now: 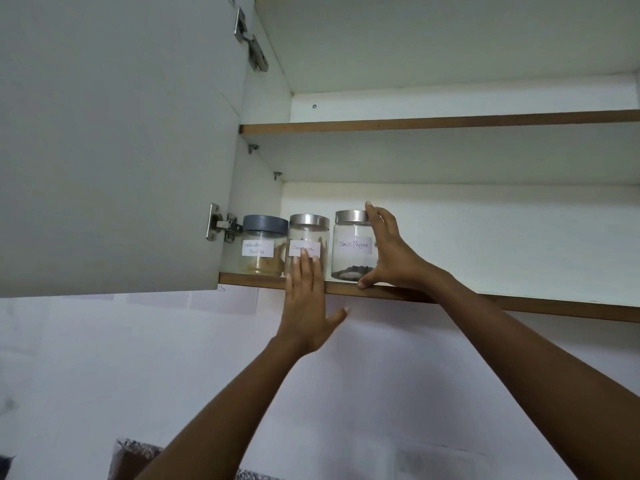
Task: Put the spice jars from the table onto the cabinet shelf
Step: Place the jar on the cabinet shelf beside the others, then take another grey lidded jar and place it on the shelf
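Three glass spice jars stand in a row at the left end of the lower cabinet shelf (485,303). The coriander powder jar (264,245) has a grey lid. The cinnamon jar (308,237) and the black pepper jar (351,245) have silver lids. My left hand (306,303) is flat with straight fingers, its fingertips against the front of the cinnamon jar. My right hand (389,254) is spread along the right side of the black pepper jar, fingers up by the lid and thumb down at the shelf edge.
The cabinet door (114,143) stands open on the left, with hinges at its inner edge. An upper shelf (450,121) runs above. To the right of the jars the lower shelf is bare. A dark patterned object (135,459) shows at the bottom left.
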`<state>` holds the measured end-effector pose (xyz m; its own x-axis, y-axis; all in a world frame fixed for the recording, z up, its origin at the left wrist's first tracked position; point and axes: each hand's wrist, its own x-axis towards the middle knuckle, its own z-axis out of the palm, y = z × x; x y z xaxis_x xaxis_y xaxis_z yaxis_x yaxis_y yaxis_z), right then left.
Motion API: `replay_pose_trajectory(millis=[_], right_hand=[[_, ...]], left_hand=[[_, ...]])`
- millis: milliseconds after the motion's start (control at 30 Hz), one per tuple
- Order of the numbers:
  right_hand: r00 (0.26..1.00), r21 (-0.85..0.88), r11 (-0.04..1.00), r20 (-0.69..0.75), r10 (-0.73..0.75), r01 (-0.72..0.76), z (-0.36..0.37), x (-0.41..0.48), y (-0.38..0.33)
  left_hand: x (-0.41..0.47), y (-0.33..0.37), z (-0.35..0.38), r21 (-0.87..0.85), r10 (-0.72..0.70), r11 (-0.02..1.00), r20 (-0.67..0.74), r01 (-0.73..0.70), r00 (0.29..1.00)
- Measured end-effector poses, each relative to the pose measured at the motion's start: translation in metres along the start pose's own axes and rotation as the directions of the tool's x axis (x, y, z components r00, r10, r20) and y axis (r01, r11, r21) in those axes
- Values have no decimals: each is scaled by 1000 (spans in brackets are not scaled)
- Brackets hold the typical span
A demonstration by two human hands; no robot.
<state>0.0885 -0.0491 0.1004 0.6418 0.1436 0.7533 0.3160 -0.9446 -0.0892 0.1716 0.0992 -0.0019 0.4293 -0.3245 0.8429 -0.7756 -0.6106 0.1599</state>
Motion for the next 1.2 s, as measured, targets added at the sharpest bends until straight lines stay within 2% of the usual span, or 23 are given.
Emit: replay_pose_trajectory(millis=[167,300,433,667,767,967,1200], right_hand=[[992,118,988,88,89,-99,5,10,13],[989,208,967,35,142,-146,17,14,17],[984,216,965,-68,164,-146,31,19,18],[979,151,974,-88,181,-167,39,22,16],[978,171,967,-51,200,-189,36,12,12],[973,134,971,-94,210,-196,14,-53,-10],[978,94,976,-54,204,-198,-30,-188,-41]], left_hand=[[-1,-12,12,102,75,992,-67,-68,995],[0,-13,15,121,76,990,-72,-67,994],[1,-13,14,114,62,992,-43,-57,997],[2,-13,13,100,60,993,-13,-59,998],[1,-14,12,66,67,996,6,-67,998],[-10,-13,2,-19,77,997,75,-76,994],[-116,60,15,-289,268,922,-1,-257,963]])
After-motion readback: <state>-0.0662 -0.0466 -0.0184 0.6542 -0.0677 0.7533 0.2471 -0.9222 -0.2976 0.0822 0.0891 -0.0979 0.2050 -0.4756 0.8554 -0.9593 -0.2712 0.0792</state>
